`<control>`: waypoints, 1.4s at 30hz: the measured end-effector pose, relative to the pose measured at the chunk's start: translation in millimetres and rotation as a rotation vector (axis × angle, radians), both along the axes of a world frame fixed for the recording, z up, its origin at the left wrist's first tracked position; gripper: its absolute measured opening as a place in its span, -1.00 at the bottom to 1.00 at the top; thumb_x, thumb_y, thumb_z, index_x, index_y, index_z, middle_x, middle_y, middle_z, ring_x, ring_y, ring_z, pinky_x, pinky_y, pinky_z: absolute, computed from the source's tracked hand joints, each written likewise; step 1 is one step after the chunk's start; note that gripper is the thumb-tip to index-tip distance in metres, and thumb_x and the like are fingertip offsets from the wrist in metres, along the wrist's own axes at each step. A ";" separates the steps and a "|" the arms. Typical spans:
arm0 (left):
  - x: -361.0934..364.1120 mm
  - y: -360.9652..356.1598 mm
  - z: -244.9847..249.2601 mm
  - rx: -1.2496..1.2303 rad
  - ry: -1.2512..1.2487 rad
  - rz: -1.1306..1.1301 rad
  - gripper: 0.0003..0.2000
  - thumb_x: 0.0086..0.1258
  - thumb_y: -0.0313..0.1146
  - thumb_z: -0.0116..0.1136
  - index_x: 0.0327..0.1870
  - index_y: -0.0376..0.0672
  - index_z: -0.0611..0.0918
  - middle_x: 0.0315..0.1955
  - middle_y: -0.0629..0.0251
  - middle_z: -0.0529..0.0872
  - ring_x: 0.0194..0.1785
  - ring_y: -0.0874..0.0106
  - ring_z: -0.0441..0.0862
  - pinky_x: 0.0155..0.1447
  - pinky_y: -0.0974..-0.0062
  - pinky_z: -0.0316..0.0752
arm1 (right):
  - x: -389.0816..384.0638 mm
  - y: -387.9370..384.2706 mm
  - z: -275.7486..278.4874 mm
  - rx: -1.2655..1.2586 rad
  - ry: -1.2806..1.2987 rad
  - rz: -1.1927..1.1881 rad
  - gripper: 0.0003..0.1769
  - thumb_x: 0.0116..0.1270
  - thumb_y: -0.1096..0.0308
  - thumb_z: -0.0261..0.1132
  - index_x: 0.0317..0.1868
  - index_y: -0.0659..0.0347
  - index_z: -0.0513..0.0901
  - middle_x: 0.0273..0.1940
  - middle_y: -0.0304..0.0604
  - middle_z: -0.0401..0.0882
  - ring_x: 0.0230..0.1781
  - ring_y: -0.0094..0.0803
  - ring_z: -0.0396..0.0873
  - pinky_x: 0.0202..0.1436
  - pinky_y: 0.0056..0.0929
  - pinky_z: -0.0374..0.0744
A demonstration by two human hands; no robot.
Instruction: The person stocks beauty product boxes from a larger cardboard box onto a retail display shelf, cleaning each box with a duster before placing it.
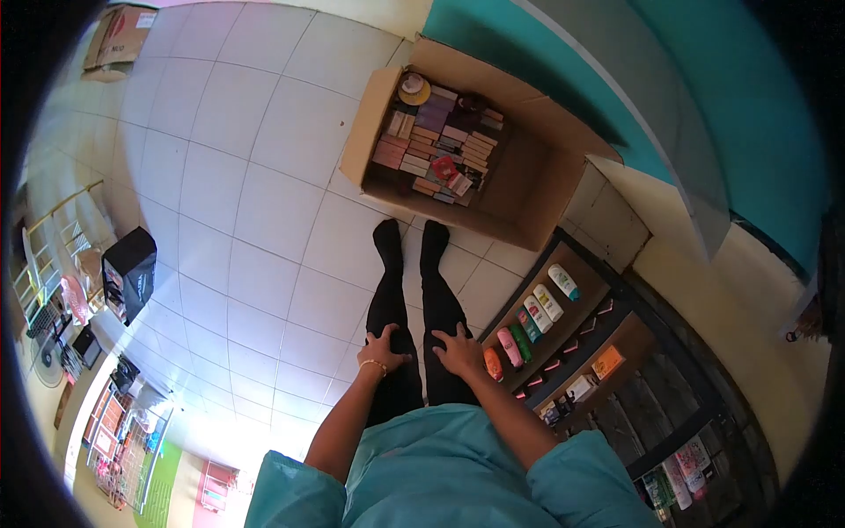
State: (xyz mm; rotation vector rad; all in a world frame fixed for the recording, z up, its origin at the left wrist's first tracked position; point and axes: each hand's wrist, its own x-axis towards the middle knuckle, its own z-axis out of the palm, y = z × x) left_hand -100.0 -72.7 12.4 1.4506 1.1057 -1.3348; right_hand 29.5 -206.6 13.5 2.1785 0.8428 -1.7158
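Observation:
Both of my hands rest on my black-clad thighs. My left hand (384, 349), with a bracelet at the wrist, lies on the left thigh, fingers spread, holding nothing. On the other thigh lies my right hand (458, 350), its fingers also apart and nothing in them. Beyond my feet stands an open cardboard box (550, 180) on the floor. Many small packets (424, 141) fill its left part in rows, with a roll of tape (414, 88) at the upper left and a red item (444, 168) on top.
To the right is a dark shelf (651, 458) with several bottles (539, 312) and small boxes. A black bag (129, 275) stands at the left, near a wire rack (44, 255). Another cardboard box (120, 37) is at the upper left. White tiles (280, 207) cover the floor.

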 end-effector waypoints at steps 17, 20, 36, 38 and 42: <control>0.8 -18.3 -3.2 0.047 0.009 -0.052 -0.30 0.00 0.13 0.17 0.22 0.40 0.17 0.05 -0.04 0.33 -0.03 0.02 0.50 0.00 0.22 0.44 | 3.7 -17.6 -0.4 0.004 0.005 -0.021 -0.52 0.14 -0.02 0.14 0.12 -0.36 0.37 0.20 0.21 0.16 -0.06 0.11 0.46 -0.04 -0.10 0.47; 2.5 -20.6 -2.4 0.084 -0.006 -0.078 -0.31 0.03 0.12 0.14 0.24 0.40 0.16 0.06 -0.06 0.32 -0.05 0.03 0.52 -0.03 0.24 0.46 | 1.8 -21.5 -5.0 -0.015 0.015 -0.024 -0.51 0.14 -0.02 0.13 0.13 -0.36 0.36 0.20 0.22 0.15 -0.05 0.11 0.46 -0.03 -0.11 0.47; -7.2 -37.5 -61.6 0.169 -0.228 -0.256 -0.55 0.20 0.06 -0.05 0.08 0.12 0.46 0.27 0.20 0.16 0.24 0.08 0.23 0.21 0.01 0.16 | 48.5 -36.3 -77.9 0.163 -0.146 -0.289 -0.72 0.21 0.13 0.08 -0.19 0.06 0.59 -0.25 -0.03 0.57 -0.20 -0.08 0.52 -0.12 -0.22 0.47; 0.8 -38.4 -56.6 0.134 -0.325 -0.234 -0.63 0.29 0.01 -0.16 -0.21 -0.02 0.63 0.12 0.26 0.40 0.24 0.18 0.26 0.26 -0.01 0.05 | 46.1 -40.2 -88.9 0.195 -0.136 -0.378 -0.80 0.13 0.24 0.20 -0.32 0.15 0.63 -0.30 -0.03 0.59 -0.23 -0.13 0.54 -0.16 -0.27 0.49; 20.4 -31.7 -38.7 0.067 -0.346 -0.196 -0.55 0.33 0.00 -0.23 -0.50 -0.07 0.67 -0.18 0.14 0.61 0.13 0.29 0.39 0.23 0.04 0.11 | 45.8 -42.9 -99.5 0.270 -0.075 -0.418 -0.79 0.03 0.24 0.31 -0.44 0.22 0.63 -0.44 -0.05 0.59 -0.35 -0.19 0.58 -0.28 -0.34 0.50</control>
